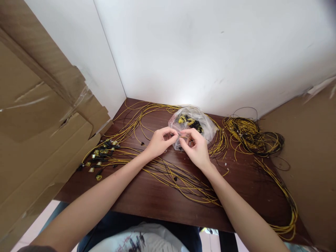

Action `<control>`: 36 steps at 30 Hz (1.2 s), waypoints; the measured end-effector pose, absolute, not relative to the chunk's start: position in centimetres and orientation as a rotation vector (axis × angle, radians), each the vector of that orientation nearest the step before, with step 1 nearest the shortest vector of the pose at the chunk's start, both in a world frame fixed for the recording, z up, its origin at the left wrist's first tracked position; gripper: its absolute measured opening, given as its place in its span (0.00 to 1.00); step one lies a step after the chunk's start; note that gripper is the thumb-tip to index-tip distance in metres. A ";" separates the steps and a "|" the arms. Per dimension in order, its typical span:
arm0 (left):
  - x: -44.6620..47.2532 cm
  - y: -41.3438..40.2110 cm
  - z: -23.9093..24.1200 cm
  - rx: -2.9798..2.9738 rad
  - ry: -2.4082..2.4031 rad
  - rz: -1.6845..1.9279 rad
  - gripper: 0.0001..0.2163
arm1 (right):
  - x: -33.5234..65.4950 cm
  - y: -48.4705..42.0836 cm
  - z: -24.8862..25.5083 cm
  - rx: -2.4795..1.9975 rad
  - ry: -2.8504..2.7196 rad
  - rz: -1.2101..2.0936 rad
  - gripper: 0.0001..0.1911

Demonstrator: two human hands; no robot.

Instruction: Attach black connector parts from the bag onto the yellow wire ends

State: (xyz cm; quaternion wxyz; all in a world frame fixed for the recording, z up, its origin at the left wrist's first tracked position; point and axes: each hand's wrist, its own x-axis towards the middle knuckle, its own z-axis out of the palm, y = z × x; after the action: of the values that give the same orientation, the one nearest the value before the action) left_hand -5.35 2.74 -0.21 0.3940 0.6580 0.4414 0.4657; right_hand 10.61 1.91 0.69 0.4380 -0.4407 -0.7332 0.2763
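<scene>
My left hand (163, 140) and my right hand (195, 145) meet fingertip to fingertip over the middle of the table. A thin wire (181, 136) is pinched in the right fingers and reaches the left fingertips. What the left fingers pinch looks small and dark; its kind is too small to make out. Just behind my hands sits a clear plastic bag (210, 126), open at the top, with small yellow and black parts (190, 121) inside. Long yellow and black wires (181, 182) pass beneath my forearms.
Wire ends with yellowish, clear-looking tips (101, 154) lie in a cluster at left. A tangled wire bundle (246, 134) is at back right, more wires (291, 210) at front right. Cardboard (39, 115) flanks the brown table (147, 199); a white wall (196, 52) stands behind.
</scene>
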 end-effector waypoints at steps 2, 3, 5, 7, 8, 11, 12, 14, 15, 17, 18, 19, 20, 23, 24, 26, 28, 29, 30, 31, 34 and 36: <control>-5.5 2.9 -0.3 1.600 1.101 1.117 0.07 | 10.7 1.8 0.7 -1.054 -1.909 0.588 0.07; -5.5 2.9 -0.3 1.571 1.088 1.086 0.07 | 10.7 1.8 0.7 -1.038 -1.937 0.557 0.07; -5.6 3.0 -0.1 1.528 1.063 1.041 0.08 | 10.8 1.8 0.5 -1.017 -1.972 0.511 0.08; -5.8 3.0 0.2 1.495 1.045 1.017 0.07 | 11.0 1.9 0.3 -1.005 -1.996 0.463 0.08; -5.8 2.9 0.4 1.481 1.040 1.005 0.07 | 11.1 1.9 0.2 -1.002 -2.010 0.440 0.08; -5.9 2.9 0.8 1.455 1.027 0.965 0.08 | 11.3 1.9 0.2 -1.004 -2.054 0.383 0.08; -5.9 2.9 0.9 1.451 1.024 0.955 0.08 | 11.3 2.0 0.2 -1.006 -2.067 0.372 0.09; -5.9 2.9 0.9 1.441 1.022 0.946 0.09 | 11.4 2.0 0.2 -1.018 -2.074 0.361 0.09; -5.9 2.9 0.9 1.434 1.021 0.952 0.09 | 11.4 2.0 0.3 -1.026 -2.067 0.366 0.09; -5.9 2.9 0.8 1.419 1.017 0.986 0.09 | 11.3 2.0 0.3 -1.036 -2.033 0.395 0.08; -5.8 2.9 0.8 1.413 1.015 1.014 0.09 | 11.2 2.0 0.3 -1.037 -2.009 0.416 0.08; -5.8 2.8 0.7 1.412 1.011 1.039 0.08 | 11.2 2.0 0.3 -1.036 -1.984 0.437 0.08; -5.8 2.8 0.6 1.418 1.007 1.064 0.08 | 11.1 2.0 0.3 -1.037 -1.962 0.456 0.08; -5.6 2.7 0.2 1.499 1.003 1.130 0.07 | 11.0 2.0 0.3 -1.046 -1.918 0.492 0.08; -5.5 2.7 0.1 1.535 1.006 1.144 0.07 | 11.0 2.0 0.3 -1.047 -1.911 0.499 0.07; -5.5 2.7 -0.1 1.602 1.026 1.161 0.06 | 10.9 2.1 0.3 -1.043 -1.906 0.510 0.07; -5.5 2.7 -0.2 1.661 1.049 1.173 0.05 | 10.9 2.1 0.3 -1.046 -1.904 0.522 0.07; -5.6 2.7 -0.3 1.688 1.058 1.186 0.05 | 10.9 2.1 0.3 -1.052 -1.904 0.529 0.08; -5.6 2.7 -0.3 1.710 1.068 1.200 0.04 | 10.9 2.1 0.3 -1.059 -1.902 0.535 0.08; -5.6 2.8 -0.4 1.721 1.077 1.215 0.04 | 10.9 2.1 0.3 -1.065 -1.900 0.542 0.08; -5.7 2.9 -0.5 1.697 1.087 1.271 0.05 | 10.9 2.1 0.2 -1.066 -1.887 0.555 0.08; -5.7 2.9 -0.5 1.663 1.073 1.313 0.05 | 10.9 2.1 0.1 -1.065 -1.867 0.570 0.07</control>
State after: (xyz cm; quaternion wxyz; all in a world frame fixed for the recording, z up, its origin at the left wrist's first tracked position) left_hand -5.72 2.88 -0.50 0.3739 0.6495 0.4190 0.5126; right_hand 10.92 2.12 0.10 0.4430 -0.4292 -0.7529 0.2297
